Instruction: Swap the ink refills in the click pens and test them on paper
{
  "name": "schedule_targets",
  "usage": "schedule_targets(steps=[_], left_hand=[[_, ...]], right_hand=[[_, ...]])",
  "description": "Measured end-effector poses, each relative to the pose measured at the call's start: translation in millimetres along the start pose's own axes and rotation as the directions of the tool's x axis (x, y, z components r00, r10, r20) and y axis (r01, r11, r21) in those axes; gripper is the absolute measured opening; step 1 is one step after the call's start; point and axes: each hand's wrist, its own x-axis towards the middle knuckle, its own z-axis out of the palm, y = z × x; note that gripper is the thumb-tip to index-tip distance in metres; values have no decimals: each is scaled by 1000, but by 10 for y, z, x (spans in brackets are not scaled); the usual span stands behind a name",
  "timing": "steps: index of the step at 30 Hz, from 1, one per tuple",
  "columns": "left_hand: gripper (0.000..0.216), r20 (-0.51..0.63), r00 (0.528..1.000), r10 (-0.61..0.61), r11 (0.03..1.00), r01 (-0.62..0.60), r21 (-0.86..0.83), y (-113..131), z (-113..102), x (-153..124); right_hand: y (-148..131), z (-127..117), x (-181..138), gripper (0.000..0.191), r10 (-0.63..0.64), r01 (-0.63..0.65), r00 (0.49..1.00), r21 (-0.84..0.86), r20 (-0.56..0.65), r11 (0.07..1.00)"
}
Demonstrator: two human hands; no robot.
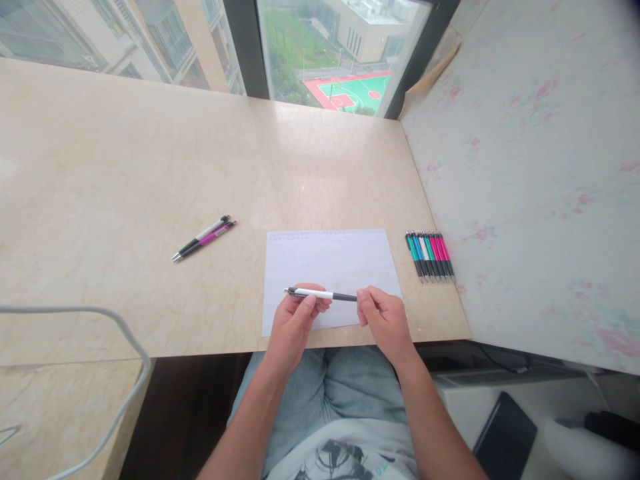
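A white and black ballpoint pen [320, 294] lies level between my two hands, above a sheet of white paper [330, 257]. My left hand [296, 317] is closed on its white barrel, thumb in front. At the black end, my right hand [383, 313] pinches the tip, which the fingers hide. Small rows of writing run along the paper's top edge. To the left of the sheet rest two pens, one white and black [203, 237], one purple and black [207, 241], side by side on the stone-look desk [150, 180].
Several pens [430, 257] with green, blue, white and pink barrels lie in a neat row at the right, beside the flowered wall [530, 173]. A grey cable [120, 327] loops over the lower left. Behind the desk stands a window [320, 53].
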Motion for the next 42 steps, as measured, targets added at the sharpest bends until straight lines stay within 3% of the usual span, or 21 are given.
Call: schedule_targets(steps=[11,17,31,42], left_hand=[[25,-16,1000,-19,998,18,-57,9,9,14],[21,-122,991,-52,998,49,-32,-43,-8,40],[17,-55,998,-4,998,7,55,-9,-43,39],[14,-71,997,25,999,-22,46,-12,-24,30]], right_hand=[[44,29,26,36,-37,37,999,42,7,998],[23,47,14,27,-61,60,998,25,26,998],[-6,60,5,35,-107,107,994,-33,5,994],[89,149,-4,39,-10,12,1000,195,-14,981]])
